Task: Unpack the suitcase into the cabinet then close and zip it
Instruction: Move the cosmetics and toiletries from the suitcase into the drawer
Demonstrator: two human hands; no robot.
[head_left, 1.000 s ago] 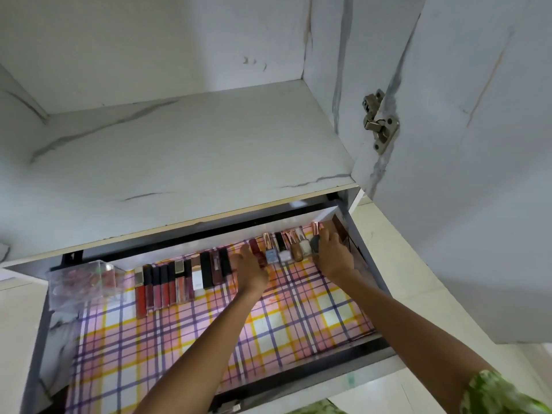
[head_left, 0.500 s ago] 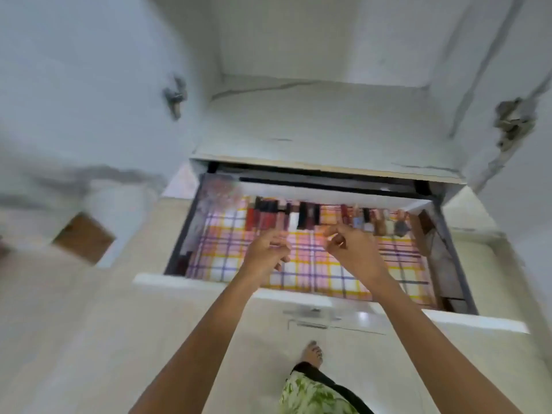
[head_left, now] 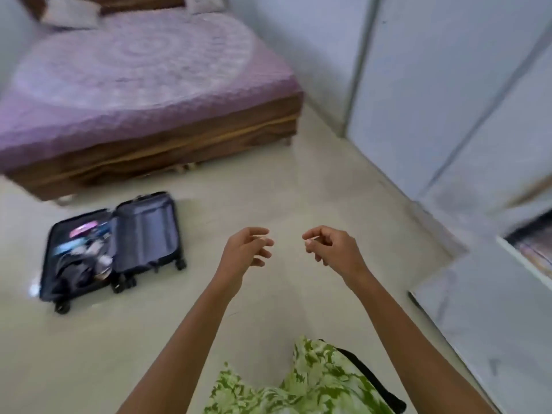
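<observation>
A dark blue suitcase (head_left: 143, 231) lies open flat on the floor at the left, near the bed. Its left half holds several loose items, pink, blue and dark; its right half shows only grey lining. The white cabinet (head_left: 448, 100) stands along the right, with the corner of its pulled-out drawer (head_left: 534, 252) at the right edge. My left hand (head_left: 245, 252) and my right hand (head_left: 331, 249) hover side by side over the bare floor in the middle, to the right of the suitcase. Both hold nothing, fingers loosely curled and apart.
A bed (head_left: 143, 85) with a purple patterned cover and a wooden frame fills the upper left, just behind the suitcase. Pale floor (head_left: 268, 189) stretches between bed, suitcase and cabinet. A white cabinet door (head_left: 484, 339) juts out at lower right.
My view has swung left from the open drawer of cosmetics to the room floor. Both hands have come out of the drawer with nothing in them and now hang over the floor.
</observation>
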